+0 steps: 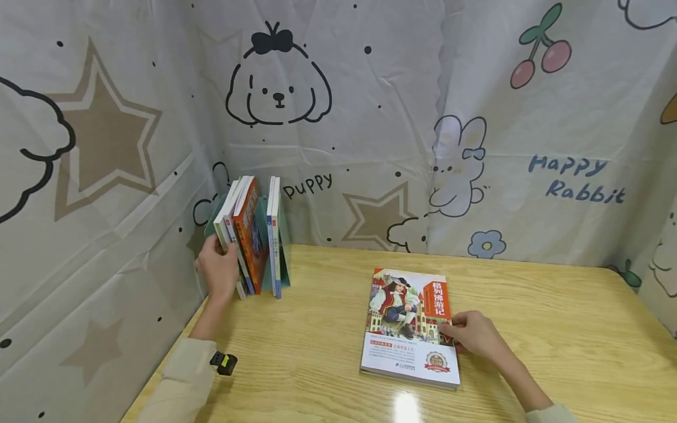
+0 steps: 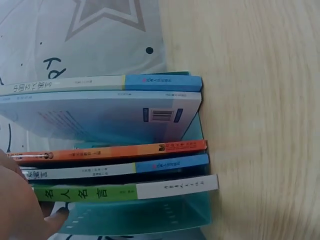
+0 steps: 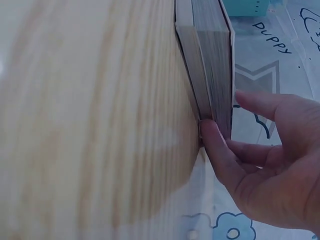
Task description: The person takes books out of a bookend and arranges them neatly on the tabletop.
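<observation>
My left hand (image 1: 218, 269) grips the outer side of a row of upright books. In the left wrist view, a finger (image 2: 56, 220) lies along the outer side of a green-and-white-spined book (image 2: 90, 194), and the hand covers its upper end. Beside that book lean a white-and-blue-spined book (image 2: 112, 171) and an orange book (image 1: 252, 235). On the table, my right hand (image 1: 476, 335) pinches the right edge of a book with a costumed figure on its cover (image 1: 396, 323). The right wrist view shows its page edges (image 3: 212, 60) in two thicknesses, the hand's thumb and fingers on opposite sides.
A teal bookend (image 1: 286, 258) holds the upright books at the table's back left, two thin white-and-blue books (image 1: 273, 235) against its right side. The wooden table (image 1: 307, 346) meets a printed curtain (image 1: 338, 117) at the back and left. A small black device (image 1: 224, 363) sits at my left wrist.
</observation>
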The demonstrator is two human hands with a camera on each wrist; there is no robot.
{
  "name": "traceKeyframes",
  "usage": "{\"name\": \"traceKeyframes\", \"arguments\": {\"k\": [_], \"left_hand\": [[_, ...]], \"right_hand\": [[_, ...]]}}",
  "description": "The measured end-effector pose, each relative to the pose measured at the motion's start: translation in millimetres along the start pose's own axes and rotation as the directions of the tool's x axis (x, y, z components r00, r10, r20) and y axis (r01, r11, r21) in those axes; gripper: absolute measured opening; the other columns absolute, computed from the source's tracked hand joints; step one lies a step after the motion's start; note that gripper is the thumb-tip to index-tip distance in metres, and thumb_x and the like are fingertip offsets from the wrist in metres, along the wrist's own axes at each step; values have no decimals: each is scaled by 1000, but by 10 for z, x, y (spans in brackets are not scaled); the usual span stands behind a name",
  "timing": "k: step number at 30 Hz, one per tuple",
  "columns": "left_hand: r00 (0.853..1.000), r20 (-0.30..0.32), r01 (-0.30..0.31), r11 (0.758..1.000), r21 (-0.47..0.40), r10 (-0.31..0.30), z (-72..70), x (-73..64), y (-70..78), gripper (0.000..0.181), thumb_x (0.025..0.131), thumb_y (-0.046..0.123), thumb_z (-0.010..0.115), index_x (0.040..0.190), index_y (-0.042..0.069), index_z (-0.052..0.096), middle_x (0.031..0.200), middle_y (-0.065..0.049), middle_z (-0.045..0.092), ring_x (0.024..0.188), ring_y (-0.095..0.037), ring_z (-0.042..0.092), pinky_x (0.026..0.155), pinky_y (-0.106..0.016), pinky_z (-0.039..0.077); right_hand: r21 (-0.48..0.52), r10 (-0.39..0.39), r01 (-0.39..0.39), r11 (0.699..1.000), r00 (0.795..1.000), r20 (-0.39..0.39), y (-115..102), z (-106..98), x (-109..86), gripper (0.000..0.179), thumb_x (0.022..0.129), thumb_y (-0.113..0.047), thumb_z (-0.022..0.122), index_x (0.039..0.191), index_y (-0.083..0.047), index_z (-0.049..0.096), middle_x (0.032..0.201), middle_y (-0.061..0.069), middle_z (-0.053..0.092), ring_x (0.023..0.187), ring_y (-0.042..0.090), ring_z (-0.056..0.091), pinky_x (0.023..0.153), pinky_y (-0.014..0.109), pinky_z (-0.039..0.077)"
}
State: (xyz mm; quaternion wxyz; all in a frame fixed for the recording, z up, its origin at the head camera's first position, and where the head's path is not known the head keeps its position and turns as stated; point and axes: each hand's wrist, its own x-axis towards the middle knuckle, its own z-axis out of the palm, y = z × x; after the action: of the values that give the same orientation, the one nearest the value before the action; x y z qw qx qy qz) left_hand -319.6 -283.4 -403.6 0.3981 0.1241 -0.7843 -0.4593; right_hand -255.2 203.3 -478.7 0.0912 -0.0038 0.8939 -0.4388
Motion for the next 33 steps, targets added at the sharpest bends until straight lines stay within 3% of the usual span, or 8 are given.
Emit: {"name": "traceKeyframes", "arguments": {"k": [2, 8, 11, 15, 20, 27, 33], "left_hand": [[1000, -19, 2, 1000, 31, -2, -10, 11, 3, 32, 92, 10, 57, 121, -2, 65, 105, -20, 68, 87, -33, 57, 73, -41, 42], [998, -50, -21, 998, 53, 24, -27, 11, -45, 30, 99, 17, 57, 100, -13, 64, 107, -30, 59, 101, -46, 53, 89, -56, 38], [998, -58, -19, 999, 26, 21, -18, -7, -60, 32, 102, 19, 56, 107, -12, 64, 109, -32, 63, 100, -47, 57, 84, -56, 42], [997, -74, -23, 1000, -2, 23, -14, -49, -53, 32, 103, 18, 54, 116, -10, 63, 106, -29, 67, 90, -39, 62, 72, -46, 45], [989, -133, -60, 998, 17, 62, -70, -106, 7, 31, 103, 19, 54, 115, -7, 65, 95, -24, 69, 71, -24, 54, 58, -28, 36], [983, -173, -56, 998, -14, 53, -213, -157, 188, 35, 103, 24, 54, 120, -4, 66, 101, -20, 71, 66, -12, 50, 52, -17, 35], [964, -243, -126, 991, -54, 109, -379, -209, 399, 32, 101, 20, 57, 115, -8, 67, 102, -21, 72, 64, 0, 53, 51, -12, 39]], "right_hand": [[19, 0, 0, 1000, 1000, 14, 14, -4, 3, 24, 93, -22, 71, 97, 2, 72, 84, 3, 69, 73, 18, 64, 63, 33, 58], [72, -1, -1, 997, 999, 34, 51, -4, 17, 38, 97, -25, 68, 113, 10, 68, 91, 6, 70, 77, 18, 65, 66, 33, 58], [67, 6, -7, 998, 1000, 19, 47, -28, 16, 44, 97, -25, 67, 118, 13, 64, 94, 9, 70, 78, 19, 66, 67, 32, 58], [96, 11, -11, 995, 1000, -1, 37, -83, -7, 47, 97, -23, 67, 121, 16, 60, 95, 11, 71, 79, 20, 68, 69, 34, 59], [83, -16, 20, 996, 999, -46, 34, -155, -46, 42, 99, -21, 64, 122, 14, 61, 94, 11, 71, 80, 21, 68, 69, 35, 58], [92, -56, 67, 994, 992, -117, -9, -213, -48, 39, 100, -20, 62, 121, 13, 61, 108, 21, 69, 88, 27, 70, 73, 38, 59], [121, -55, 68, 990, 992, -111, -42, -212, -50, 37, 101, -20, 61, 120, 12, 62, 109, 22, 69, 93, 30, 70, 78, 38, 58]]}}
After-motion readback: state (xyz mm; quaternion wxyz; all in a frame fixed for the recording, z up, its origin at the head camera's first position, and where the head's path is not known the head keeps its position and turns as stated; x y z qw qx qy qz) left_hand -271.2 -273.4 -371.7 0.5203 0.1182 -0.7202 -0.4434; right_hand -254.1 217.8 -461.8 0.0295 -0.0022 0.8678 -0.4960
